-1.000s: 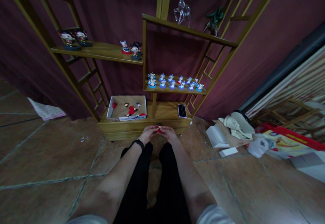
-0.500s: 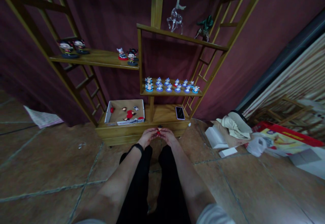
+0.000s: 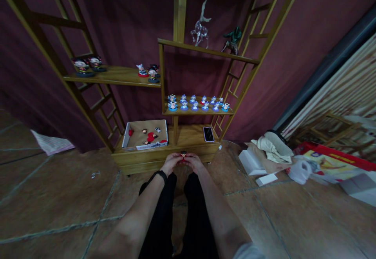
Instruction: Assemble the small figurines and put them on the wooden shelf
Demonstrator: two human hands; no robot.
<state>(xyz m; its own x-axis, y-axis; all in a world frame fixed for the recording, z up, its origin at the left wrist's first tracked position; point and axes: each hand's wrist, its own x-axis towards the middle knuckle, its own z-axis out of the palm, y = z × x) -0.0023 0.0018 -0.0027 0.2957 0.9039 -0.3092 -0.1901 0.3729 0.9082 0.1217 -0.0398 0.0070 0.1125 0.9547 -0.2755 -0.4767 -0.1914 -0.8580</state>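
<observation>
My left hand [image 3: 172,161] and my right hand [image 3: 194,162] meet in front of me, fingers closed together round a small figurine [image 3: 183,155] with a dark head and red body. Both hands hover just before the low wooden base [image 3: 164,152] of a shelf unit. To the left on that base sits a shallow cardboard box [image 3: 147,134] with several small red and dark figurine parts in it. A black phone [image 3: 208,134] lies on the base to the right.
A middle shelf [image 3: 197,111] carries rows of several small blue figurines [image 3: 196,102]. The left shelf [image 3: 113,76] carries larger dolls. A glass deer [image 3: 200,28] and a dark statuette [image 3: 231,40] stand on top. Cloth, white boxes and a red carton [image 3: 331,161] lie on the tiled floor at right.
The view has tilted up slightly, so shelves and hands sit lower in the picture. My two hands stay closed together on the small figurine.
</observation>
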